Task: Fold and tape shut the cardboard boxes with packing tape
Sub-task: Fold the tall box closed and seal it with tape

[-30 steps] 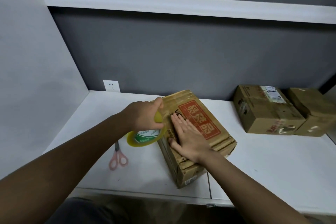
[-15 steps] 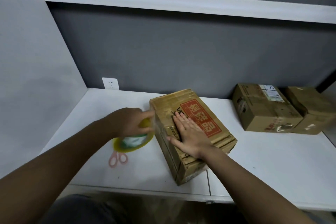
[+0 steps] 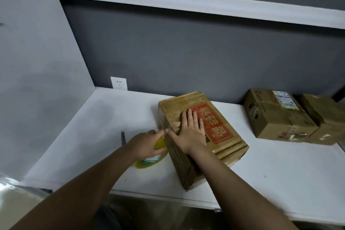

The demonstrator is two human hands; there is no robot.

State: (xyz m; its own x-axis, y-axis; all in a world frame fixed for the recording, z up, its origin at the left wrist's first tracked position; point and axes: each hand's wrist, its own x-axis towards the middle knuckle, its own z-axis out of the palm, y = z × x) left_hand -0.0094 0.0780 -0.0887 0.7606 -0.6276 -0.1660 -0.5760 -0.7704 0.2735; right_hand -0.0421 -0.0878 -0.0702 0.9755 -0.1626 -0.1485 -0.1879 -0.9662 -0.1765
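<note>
A brown cardboard box (image 3: 226, 136) with a red printed panel lies closed on the white table (image 3: 280, 173), turned at an angle. My right hand (image 3: 190, 130) lies flat on its top with straight fingers, pressing near the left edge. My left hand (image 3: 144, 144) grips a yellow roll of packing tape (image 3: 153, 160) right against the box's left side, low by the table.
Scissors (image 3: 123, 137) lie on the table just left of my left hand, mostly hidden by it. Two more cardboard boxes (image 3: 276, 115) (image 3: 324, 117) stand at the back right against the grey wall. A white socket (image 3: 119, 83) sits on the wall. A shelf runs overhead.
My left hand has carried the tape roll from the box's top edge down along its left side toward the table. My right hand has stayed flat on the box top.
</note>
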